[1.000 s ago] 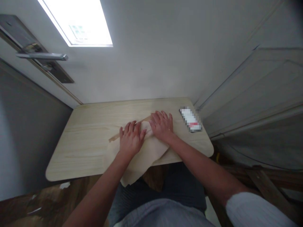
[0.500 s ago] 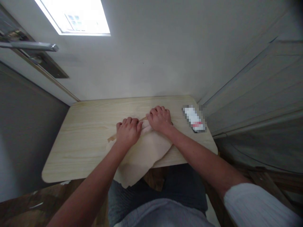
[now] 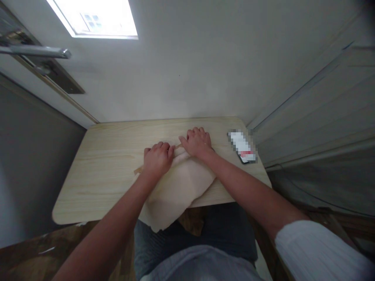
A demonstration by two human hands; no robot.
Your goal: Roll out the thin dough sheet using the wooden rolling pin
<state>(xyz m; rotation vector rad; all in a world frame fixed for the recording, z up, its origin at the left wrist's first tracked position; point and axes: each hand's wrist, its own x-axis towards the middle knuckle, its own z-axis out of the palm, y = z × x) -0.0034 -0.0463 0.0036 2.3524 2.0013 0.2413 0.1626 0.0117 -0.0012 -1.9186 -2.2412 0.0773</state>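
Observation:
A pale beige, flexible sheet [image 3: 178, 189] lies across the front of the table, its lower end hanging over the edge above my lap. Along its far edge runs a thin tan strip [image 3: 137, 170], showing at the left end and between my hands. My left hand [image 3: 158, 158] is closed over the strip and the sheet's edge, fingers curled and thumb pressed alongside. Farther right, my right hand [image 3: 197, 143] curls its fingers over the same edge, its thumb pointing left along the strip. My hands hide much of the strip, and its material is unclear.
A blurred-out phone-like object [image 3: 242, 147] lies on the table [image 3: 96, 168] to the right. The table meets a white door [image 3: 181, 86] with a metal handle [image 3: 38, 51]. Grey walls close in at both sides, and a dark cable [image 3: 304, 191] hangs at the right.
My right hand has shifted slightly up, its thumb now straighter, and more of the strip shows between my hands. The view has tilted slightly; the sheet stays nearly in place.

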